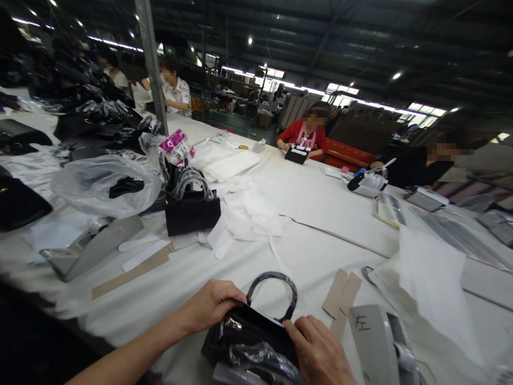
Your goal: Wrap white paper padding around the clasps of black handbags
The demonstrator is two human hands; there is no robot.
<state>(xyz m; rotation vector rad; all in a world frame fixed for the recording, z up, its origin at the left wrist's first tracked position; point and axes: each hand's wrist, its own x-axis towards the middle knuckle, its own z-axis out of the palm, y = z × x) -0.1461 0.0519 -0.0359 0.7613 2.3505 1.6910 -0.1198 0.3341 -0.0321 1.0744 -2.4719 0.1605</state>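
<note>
A black handbag (260,334) lies at the front edge of the white-covered table, its upright handle wrapped in clear plastic. My left hand (210,305) pinches the bag's top edge at its left corner, beside a gold zipper pull. On the right side of the same edge, my right hand (318,347) is closed, thumb and fingers round the rim. Crumpled clear plastic (262,358) covers the handle on the near side. The bag's inside is mostly hidden from view.
Another black handbag (193,214) stands farther back left, near a clear plastic bag (104,187). Brown card strips (340,294) and a grey tool-like object (374,342) lie at the right. White sheets (252,211) are spread mid-table. People sit across it; a red-sleeved person (294,131) handles a black bag.
</note>
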